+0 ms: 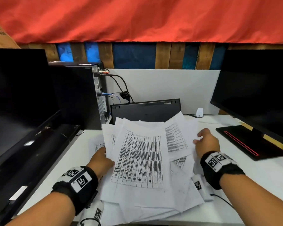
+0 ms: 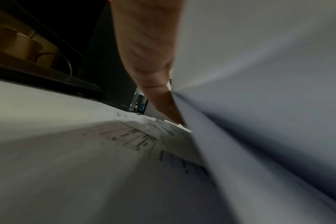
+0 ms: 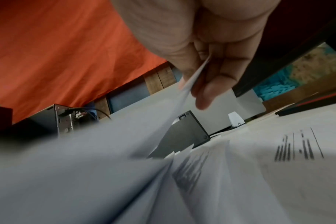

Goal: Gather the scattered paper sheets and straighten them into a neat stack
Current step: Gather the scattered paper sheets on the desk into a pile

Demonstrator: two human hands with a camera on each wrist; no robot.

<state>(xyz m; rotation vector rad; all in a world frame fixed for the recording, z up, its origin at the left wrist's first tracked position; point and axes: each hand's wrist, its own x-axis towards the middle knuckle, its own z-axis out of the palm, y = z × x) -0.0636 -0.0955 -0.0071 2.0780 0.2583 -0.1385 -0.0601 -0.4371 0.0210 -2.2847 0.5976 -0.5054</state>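
Several white printed paper sheets (image 1: 140, 159) lie fanned and overlapping on the white desk (image 1: 260, 185). My left hand (image 1: 106, 157) holds the left edge of the upper sheets, its fingers hidden beneath them. In the left wrist view one finger (image 2: 150, 60) lies along the raised paper (image 2: 259, 106), with more printed sheets flat below. My right hand (image 1: 200, 138) holds the right edge of the pile. The right wrist view shows its fingers (image 3: 211, 84) pinching a lifted sheet (image 3: 125, 136) at the corner.
A black keyboard (image 1: 145, 110) leans against the white back panel behind the sheets. A computer tower (image 1: 82, 95) with cables (image 1: 121, 88) and a dark monitor (image 1: 18, 98) stand left. Another monitor (image 1: 255, 88), with its red-striped base (image 1: 248, 142), stands right. A small white device (image 1: 199, 112) sits behind.
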